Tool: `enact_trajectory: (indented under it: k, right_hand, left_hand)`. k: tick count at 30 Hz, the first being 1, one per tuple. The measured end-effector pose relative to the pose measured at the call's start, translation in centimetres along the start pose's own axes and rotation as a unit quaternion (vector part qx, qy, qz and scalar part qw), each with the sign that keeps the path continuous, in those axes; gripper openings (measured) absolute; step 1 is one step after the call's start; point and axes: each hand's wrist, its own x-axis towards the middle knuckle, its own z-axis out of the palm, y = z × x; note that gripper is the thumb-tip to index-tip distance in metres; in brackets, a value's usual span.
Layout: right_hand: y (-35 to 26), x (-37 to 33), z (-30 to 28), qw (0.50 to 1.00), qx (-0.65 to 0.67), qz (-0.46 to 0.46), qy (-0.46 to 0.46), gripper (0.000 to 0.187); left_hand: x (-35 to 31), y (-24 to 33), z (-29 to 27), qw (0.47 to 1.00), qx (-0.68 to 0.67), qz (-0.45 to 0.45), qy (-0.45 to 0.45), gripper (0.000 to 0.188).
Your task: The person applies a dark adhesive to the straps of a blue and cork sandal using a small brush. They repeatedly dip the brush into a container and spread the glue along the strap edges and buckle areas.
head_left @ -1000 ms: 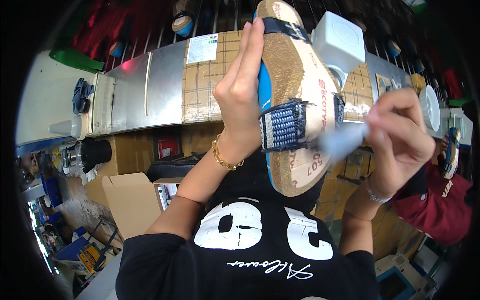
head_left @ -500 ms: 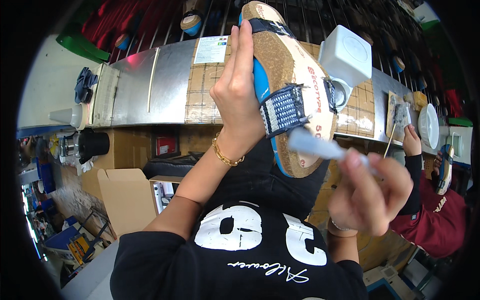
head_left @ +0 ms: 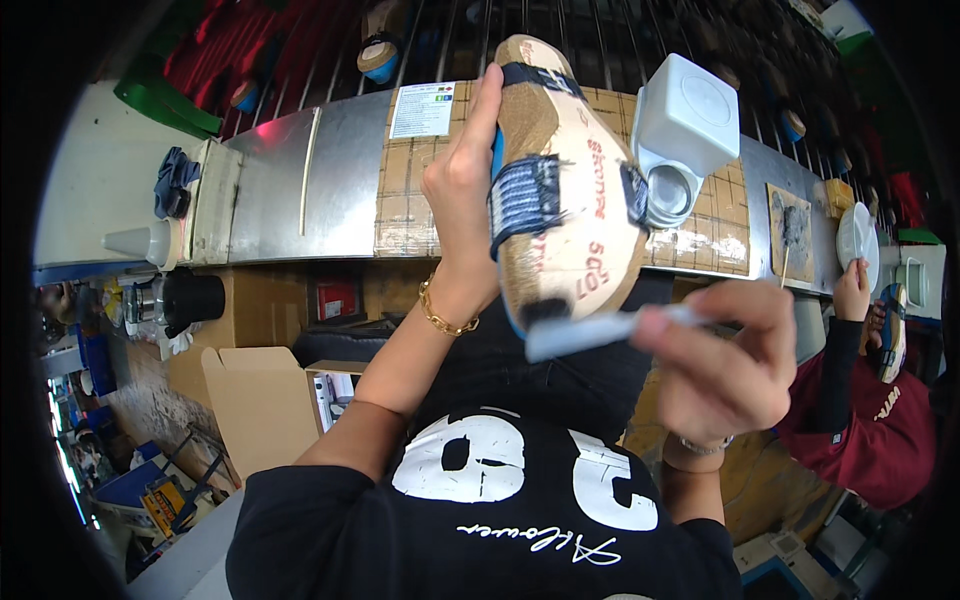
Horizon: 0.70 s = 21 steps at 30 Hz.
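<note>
Above desk (head_left: 300, 200), sole (head_left: 575, 215) gripped upright by left hand (head_left: 462, 195); brush (head_left: 600, 330) pinched in right hand (head_left: 725, 365), bristles touching near end. Coating step judged underway; next stroke needs steady hold.

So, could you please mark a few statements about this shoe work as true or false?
1. The left hand holds the shoe sole up. True.
2. The right hand is empty. False: it grips a brush, its tip at the sole.
3. A white container stands on the bench. True.
4. The cardboard box is taped shut. False: its flaps are open.
5. The left wrist is bare. False: it wears a gold bracelet.
</note>
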Motion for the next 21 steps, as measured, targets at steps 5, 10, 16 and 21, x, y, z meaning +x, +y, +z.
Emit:
enact_trajectory:
  k: [5, 10, 16, 21]
  right_hand:
    - [0.2, 0.1, 0.2, 1.000, 0.021, 0.018, 0.008, 0.039]
    - [0.8, 0.2, -0.2, 0.994, 0.103, 0.018, -0.020, 0.040]
    - [2.1, -0.1, -0.4, 0.988, 0.143, 0.021, -0.054, 0.035]
    - [3.4, -0.4, 0.3, 0.985, 0.161, 0.052, -0.041, 0.033]
  left_hand:
    - [-0.8, -1.2, 0.1, 0.993, -0.107, -0.044, -0.026, 0.068]
    - [-1.0, -2.4, 0.6, 0.987, -0.150, -0.045, -0.043, 0.065]
    - [-1.9, -2.2, 0.7, 0.964, -0.236, -0.086, -0.086, 0.067]
    - [-1.5, -2.5, 0.3, 0.958, -0.239, -0.096, -0.127, 0.073]
